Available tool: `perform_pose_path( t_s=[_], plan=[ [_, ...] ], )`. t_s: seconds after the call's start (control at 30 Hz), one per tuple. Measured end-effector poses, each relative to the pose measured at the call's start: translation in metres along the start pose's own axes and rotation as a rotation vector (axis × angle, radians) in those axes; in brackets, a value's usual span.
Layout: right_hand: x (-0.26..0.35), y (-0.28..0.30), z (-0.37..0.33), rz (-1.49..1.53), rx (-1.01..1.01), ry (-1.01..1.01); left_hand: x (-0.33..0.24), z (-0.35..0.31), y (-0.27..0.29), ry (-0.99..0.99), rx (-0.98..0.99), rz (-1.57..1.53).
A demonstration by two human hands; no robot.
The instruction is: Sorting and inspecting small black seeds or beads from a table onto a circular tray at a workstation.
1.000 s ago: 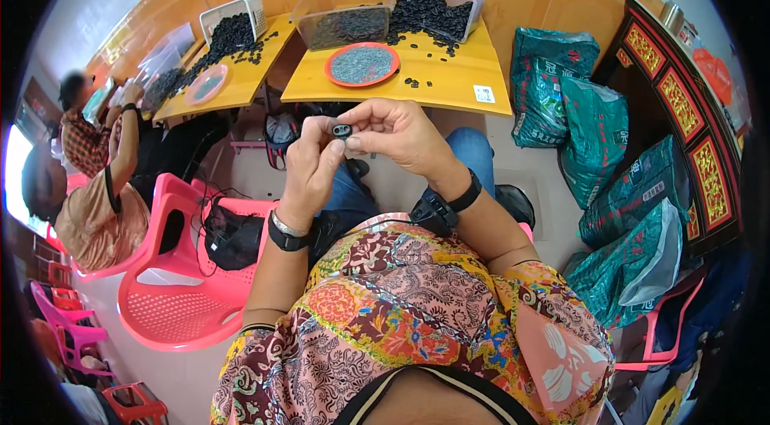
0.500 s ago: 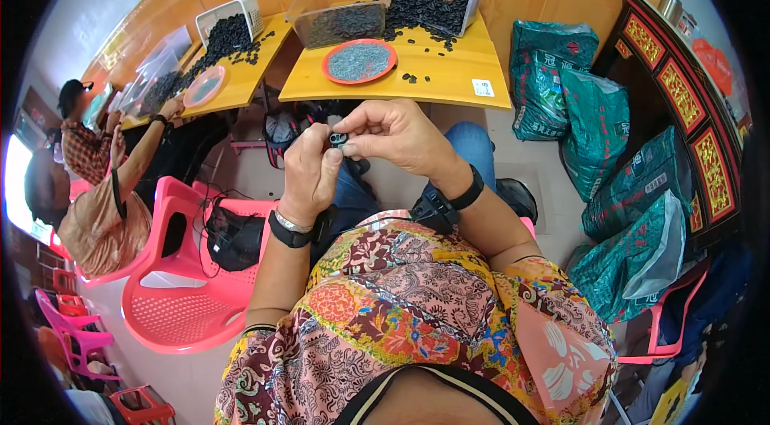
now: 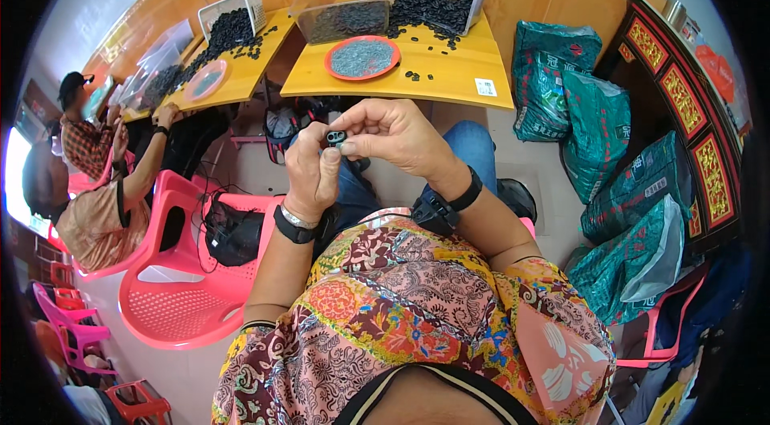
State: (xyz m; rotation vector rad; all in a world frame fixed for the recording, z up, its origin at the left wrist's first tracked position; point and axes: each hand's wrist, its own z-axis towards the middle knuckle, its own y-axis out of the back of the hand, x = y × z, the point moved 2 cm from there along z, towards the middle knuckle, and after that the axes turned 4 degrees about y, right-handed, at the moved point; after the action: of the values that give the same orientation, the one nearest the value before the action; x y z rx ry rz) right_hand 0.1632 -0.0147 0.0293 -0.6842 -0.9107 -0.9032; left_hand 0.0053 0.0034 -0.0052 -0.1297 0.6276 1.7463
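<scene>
A small black oval part (image 3: 336,137) with two round holes is pinched between my hands, above my lap. My left hand (image 3: 311,168) grips it from the left with thumb and curled fingers. The thumb and forefinger of my right hand (image 3: 393,136) close on its right side; any smaller piece at those fingertips is too small to make out. Ahead on the yellow table (image 3: 449,88) stands a red-rimmed plate (image 3: 362,58) full of small grey pieces. Several loose black parts (image 3: 412,75) lie to its right.
Behind the plate, a clear bin (image 3: 341,12) and a tipped translucent bin (image 3: 437,0) hold heaps of black parts. Green sacks (image 3: 597,112) stand at the right. Pink chairs (image 3: 180,309) are on the left, where two people (image 3: 100,220) sit at another table with a white basket (image 3: 233,20).
Both hands stay nearly in place, and the black part has turned slightly so its two holes show more plainly. On the left, a neighbouring person's arm has drawn back a little.
</scene>
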Motion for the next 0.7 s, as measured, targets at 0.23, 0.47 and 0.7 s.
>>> perform_pose_path(
  t_s=[0.23, 0.47, 0.7],
  plan=[
    [0.0001, -0.0001, -0.0001, -0.046, -0.012, 0.039, 0.0013, 0.0006, -0.0016, -0.003, -0.036, 0.008],
    [0.0039, -0.0009, -0.0019, -0.151, -0.02, 0.066, -0.0006, 0.0054, 0.0007, -0.07, -0.013, 0.036],
    [0.0043, -0.0008, -0.0017, -0.135, -0.027, 0.041, -0.0023, 0.0089, 0.0018, -0.055, 0.03, 0.069]
  ],
)
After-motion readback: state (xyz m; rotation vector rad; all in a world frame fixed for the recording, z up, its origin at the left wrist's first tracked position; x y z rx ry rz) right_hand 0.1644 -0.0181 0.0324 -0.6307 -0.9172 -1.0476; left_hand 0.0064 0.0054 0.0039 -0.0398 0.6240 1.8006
